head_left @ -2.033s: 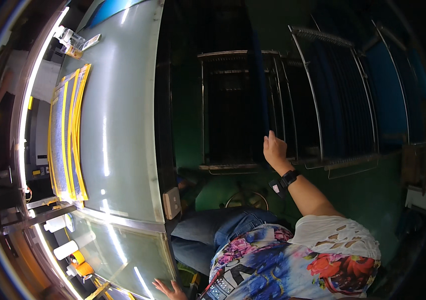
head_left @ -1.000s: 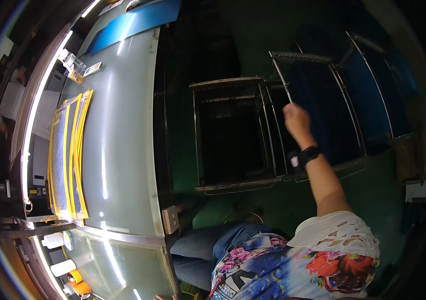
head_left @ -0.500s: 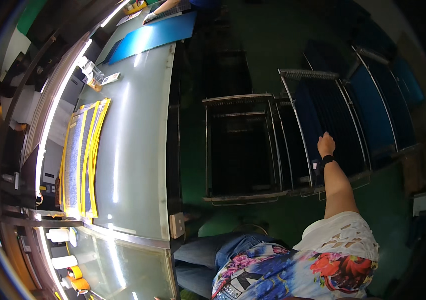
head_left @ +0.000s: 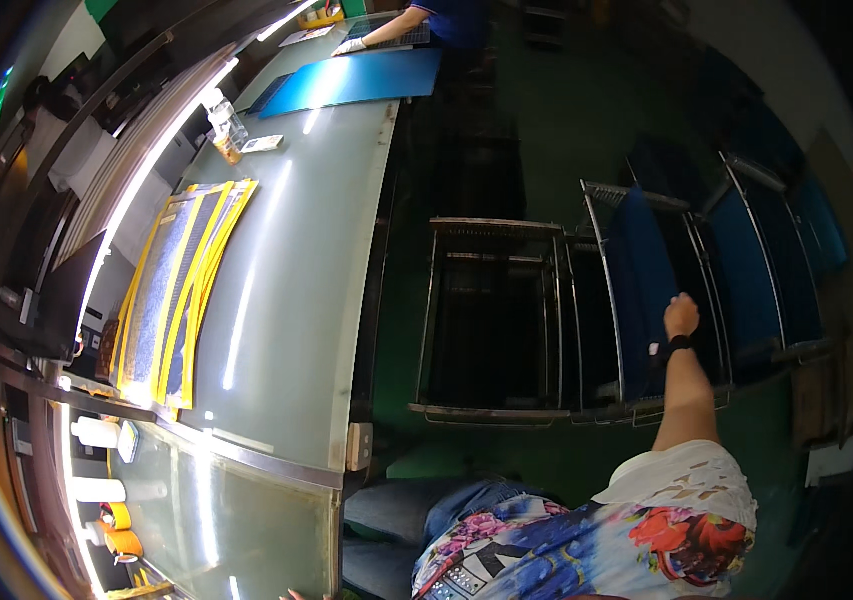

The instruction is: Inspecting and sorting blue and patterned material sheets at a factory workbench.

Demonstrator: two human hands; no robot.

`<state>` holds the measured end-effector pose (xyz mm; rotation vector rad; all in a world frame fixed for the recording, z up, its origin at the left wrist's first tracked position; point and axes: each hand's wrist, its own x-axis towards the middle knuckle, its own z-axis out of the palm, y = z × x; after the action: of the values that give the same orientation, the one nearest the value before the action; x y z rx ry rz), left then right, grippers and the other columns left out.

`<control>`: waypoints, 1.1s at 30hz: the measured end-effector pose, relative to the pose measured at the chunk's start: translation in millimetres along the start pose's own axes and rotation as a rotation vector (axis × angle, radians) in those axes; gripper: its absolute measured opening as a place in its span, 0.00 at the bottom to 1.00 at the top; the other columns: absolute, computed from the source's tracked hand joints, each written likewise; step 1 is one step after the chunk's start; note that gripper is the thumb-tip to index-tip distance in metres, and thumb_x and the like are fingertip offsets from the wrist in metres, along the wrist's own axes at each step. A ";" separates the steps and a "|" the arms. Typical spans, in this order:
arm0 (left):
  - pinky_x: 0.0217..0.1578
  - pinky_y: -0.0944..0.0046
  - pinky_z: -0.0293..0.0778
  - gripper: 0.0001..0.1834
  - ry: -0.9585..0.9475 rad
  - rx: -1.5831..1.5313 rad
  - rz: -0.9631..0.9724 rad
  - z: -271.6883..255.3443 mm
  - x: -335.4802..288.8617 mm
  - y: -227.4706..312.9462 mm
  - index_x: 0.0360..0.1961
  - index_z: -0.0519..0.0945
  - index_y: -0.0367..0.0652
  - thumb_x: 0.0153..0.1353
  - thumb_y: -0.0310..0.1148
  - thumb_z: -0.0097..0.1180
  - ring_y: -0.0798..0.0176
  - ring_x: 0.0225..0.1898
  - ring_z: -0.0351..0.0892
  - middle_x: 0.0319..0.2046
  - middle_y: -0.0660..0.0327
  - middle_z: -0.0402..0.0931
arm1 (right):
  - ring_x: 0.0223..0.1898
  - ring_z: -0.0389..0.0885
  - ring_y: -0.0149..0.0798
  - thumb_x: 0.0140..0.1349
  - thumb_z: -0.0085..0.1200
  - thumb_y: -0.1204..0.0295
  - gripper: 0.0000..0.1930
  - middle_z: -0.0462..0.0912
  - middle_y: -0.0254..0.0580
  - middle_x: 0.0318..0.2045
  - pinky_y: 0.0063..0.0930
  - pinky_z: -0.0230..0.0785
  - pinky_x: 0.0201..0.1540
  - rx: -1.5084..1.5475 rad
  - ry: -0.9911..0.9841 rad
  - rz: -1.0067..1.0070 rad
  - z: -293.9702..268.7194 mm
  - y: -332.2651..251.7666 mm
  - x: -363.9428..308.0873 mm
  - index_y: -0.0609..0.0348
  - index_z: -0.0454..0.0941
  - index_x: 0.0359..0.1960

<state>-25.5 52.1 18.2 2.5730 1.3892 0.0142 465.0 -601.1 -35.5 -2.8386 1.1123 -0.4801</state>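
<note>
Right hand reaching out, closed on the edge of a blue sheet standing upright in a metal rack. Left hand barely in view at the lower edge, grip impossible to tell. Far left of the right hand, yellow-framed sheets flat on the table.

A long pale grey glass-topped workbench runs down the left side, its surface catching bright streaks of strip lighting. A stack of yellow-edged blue-grey sheets lies on it near the far edge, and a large glossy blue sheet lies at its top end beside a small clear bottle. White rolls stand on a lower shelf at the bench's left end. The dark green floor spreads to the right, dimly lit, and an open black metal frame rack stands on it beside the bench.
</note>
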 end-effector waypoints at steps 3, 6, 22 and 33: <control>0.65 0.41 0.44 0.39 -0.015 0.017 -0.028 0.2 -4.5 15.6 0.67 0.59 0.51 0.59 0.58 0.49 0.40 0.68 0.45 0.68 0.47 0.48 | 0.41 0.79 0.57 0.60 0.50 0.69 0.09 0.81 0.56 0.36 0.46 0.71 0.43 0.016 0.182 -0.134 -28.1 12.3 33.6 0.61 0.79 0.36; 0.64 0.41 0.45 0.39 -0.022 0.028 -0.027 -0.9 -7.3 20.2 0.67 0.59 0.51 0.59 0.58 0.50 0.40 0.68 0.45 0.68 0.47 0.48 | 0.42 0.79 0.56 0.60 0.51 0.67 0.11 0.81 0.55 0.38 0.46 0.70 0.45 -0.052 0.106 -0.124 -83.1 -19.8 36.0 0.60 0.79 0.37; 0.62 0.38 0.46 0.38 0.028 -0.113 -0.035 8.9 -15.7 22.1 0.66 0.59 0.50 0.56 0.42 0.58 0.43 0.69 0.43 0.68 0.51 0.48 | 0.39 0.80 0.37 0.59 0.53 0.79 0.08 0.80 0.39 0.38 0.36 0.76 0.43 1.769 -1.266 -0.464 -171.2 -247.6 -103.0 0.58 0.72 0.40; 0.63 0.37 0.45 0.37 0.142 -0.374 -0.183 -7.3 -48.6 21.2 0.66 0.60 0.48 0.56 0.46 0.58 0.44 0.69 0.44 0.68 0.51 0.51 | 0.31 0.80 0.31 0.56 0.57 0.79 0.06 0.79 0.34 0.26 0.28 0.76 0.30 1.689 -1.796 -0.433 -162.6 -341.7 -297.0 0.52 0.73 0.27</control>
<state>-35.8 2.0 34.0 2.1685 1.5010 0.3950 433.2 -139.4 95.6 -0.9291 -0.3331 0.7291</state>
